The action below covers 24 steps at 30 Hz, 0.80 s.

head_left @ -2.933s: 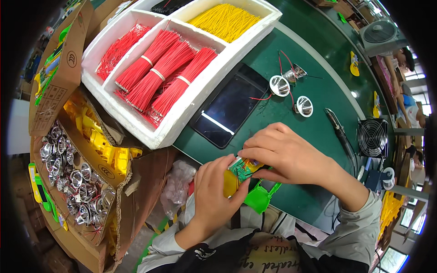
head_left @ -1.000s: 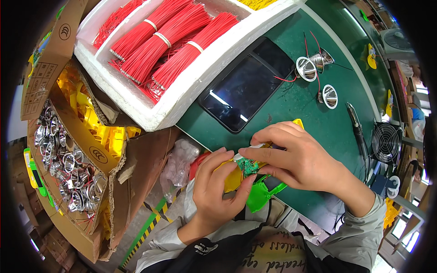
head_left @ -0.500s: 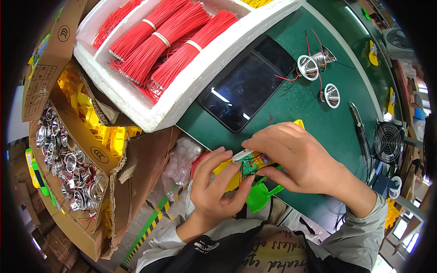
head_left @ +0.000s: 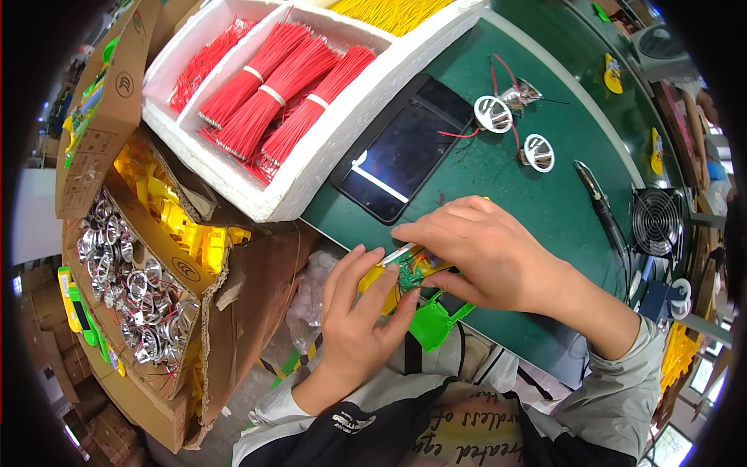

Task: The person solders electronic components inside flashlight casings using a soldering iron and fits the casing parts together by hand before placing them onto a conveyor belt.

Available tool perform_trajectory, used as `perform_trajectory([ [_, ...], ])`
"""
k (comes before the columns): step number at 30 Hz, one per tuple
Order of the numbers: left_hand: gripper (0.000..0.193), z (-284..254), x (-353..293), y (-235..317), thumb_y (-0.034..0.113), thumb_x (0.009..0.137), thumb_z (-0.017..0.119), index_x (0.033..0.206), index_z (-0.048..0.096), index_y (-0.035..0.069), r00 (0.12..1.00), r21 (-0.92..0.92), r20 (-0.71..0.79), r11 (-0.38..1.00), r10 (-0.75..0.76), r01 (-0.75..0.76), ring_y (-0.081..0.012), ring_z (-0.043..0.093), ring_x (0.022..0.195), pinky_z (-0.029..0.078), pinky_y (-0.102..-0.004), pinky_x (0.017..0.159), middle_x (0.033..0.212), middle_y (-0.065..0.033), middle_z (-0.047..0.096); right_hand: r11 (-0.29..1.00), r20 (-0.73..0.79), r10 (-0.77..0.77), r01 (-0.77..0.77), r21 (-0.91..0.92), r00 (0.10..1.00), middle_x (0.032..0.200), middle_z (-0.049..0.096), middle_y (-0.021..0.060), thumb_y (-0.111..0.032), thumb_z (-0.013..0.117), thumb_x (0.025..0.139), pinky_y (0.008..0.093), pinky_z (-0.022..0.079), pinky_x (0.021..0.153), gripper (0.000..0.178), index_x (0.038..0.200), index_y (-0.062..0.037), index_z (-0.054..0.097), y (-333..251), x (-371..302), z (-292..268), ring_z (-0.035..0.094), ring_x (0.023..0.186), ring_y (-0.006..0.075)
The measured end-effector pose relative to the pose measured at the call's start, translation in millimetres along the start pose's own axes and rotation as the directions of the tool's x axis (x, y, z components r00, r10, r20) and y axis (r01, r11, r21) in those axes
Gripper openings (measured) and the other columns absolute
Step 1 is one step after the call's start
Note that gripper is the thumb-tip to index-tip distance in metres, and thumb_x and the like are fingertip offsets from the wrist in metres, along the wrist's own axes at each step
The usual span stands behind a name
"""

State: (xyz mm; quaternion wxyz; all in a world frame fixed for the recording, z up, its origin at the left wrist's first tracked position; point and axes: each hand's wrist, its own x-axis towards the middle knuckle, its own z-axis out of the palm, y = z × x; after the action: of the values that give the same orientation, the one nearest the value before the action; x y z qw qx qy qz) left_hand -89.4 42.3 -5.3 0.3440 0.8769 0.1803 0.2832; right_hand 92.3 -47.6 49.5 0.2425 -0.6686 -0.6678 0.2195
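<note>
Both hands grip a small yellow plastic housing (head_left: pixel 373 291) at the near table edge. Inside it shows a green circuit board (head_left: pixel 409 275) with thin dark wires. Along its far side lies a white strip (head_left: pixel 398 254), partly under my right fingertips. My left hand (head_left: pixel 359 315) holds the housing's left end, fingers bent over it and thumb below. My right hand (head_left: pixel 498 253) closes over the other end, thumb beside the board, hiding much of it. A bright green plastic piece (head_left: pixel 433 324) sits just below the housing; whether it is joined cannot be made out.
A white foam box (head_left: pixel 292 191) holds bundled red wires (head_left: pixel 272 95) and yellow wires (head_left: pixel 393 12). A black-screened device (head_left: pixel 401 152), silver reflector cups (head_left: pixel 538 153), a soldering iron (head_left: pixel 599 204) and a small fan (head_left: pixel 658 222) stand beyond. Left is a cardboard box (head_left: pixel 191 307) of reflectors and yellow parts.
The whole view has shifted a little. My right fingertips now reach further over the white strip, covering more of it. Both hands still hold the housing.
</note>
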Motion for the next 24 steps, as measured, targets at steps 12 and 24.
perform_trajectory([
  [12,0.036,-10.9,13.0,11.9,0.017,0.071,0.073,0.101,0.057,0.004,0.988,0.089,0.151,0.995,0.030,-0.044,-0.0314,0.057,0.093,0.046,-0.0393,0.078,0.101,-0.0127,0.061,0.701,-0.529,0.345,-0.588,-0.404,0.775,0.117,0.055,0.0174,-0.014,0.073,0.069,0.0408,0.041,0.092,0.056,0.121,-0.0027,0.053,-103.0,-132.3,-94.8,0.052,0.107,0.0362],
  [24,0.047,-13.0,40.2,19.4,0.017,0.075,0.072,0.115,0.052,0.003,0.961,0.134,0.278,0.990,0.011,-0.050,-0.0323,0.056,0.096,0.045,-0.0392,0.081,0.101,-0.0148,0.060,0.851,-0.469,0.466,-0.526,0.003,0.751,0.118,0.053,0.0173,-0.009,0.068,0.075,0.0418,0.044,0.089,0.042,0.115,-0.0059,0.055,-78.0,-151.1,8.0,0.053,0.107,0.0342],
])
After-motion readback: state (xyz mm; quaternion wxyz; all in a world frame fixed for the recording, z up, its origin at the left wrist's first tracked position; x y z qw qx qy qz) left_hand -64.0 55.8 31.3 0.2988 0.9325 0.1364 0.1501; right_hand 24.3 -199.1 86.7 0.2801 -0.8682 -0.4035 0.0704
